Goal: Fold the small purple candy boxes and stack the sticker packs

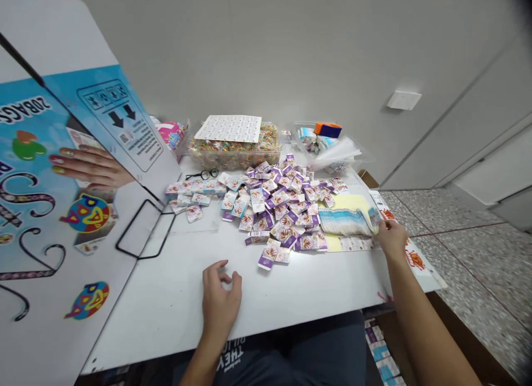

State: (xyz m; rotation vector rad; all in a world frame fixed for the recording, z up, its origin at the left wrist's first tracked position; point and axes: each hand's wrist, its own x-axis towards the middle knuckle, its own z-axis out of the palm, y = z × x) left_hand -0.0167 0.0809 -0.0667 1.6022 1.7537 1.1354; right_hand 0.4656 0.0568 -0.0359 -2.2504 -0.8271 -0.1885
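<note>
My left hand [221,293] rests near the front of the white table, fingers loosely curled and apart, with nothing in them. At the right side, my right hand [392,237] pinches a small printed card [374,219] at the end of a long fanned row of blue-and-white cards [343,221]. That row lies on a yellow sheet [351,201]. Between my hands spreads a heap of small purple-and-white boxes [286,209], the nearest box [269,254] lying a little beyond my left hand.
A large printed carton [83,170] stands along the left. At the back are a clear tub of colourful small pieces [235,153], a white sheet [228,128] on it, and a clear bin [328,148] with packets. Black-rimmed glasses [202,174] lie near the tub.
</note>
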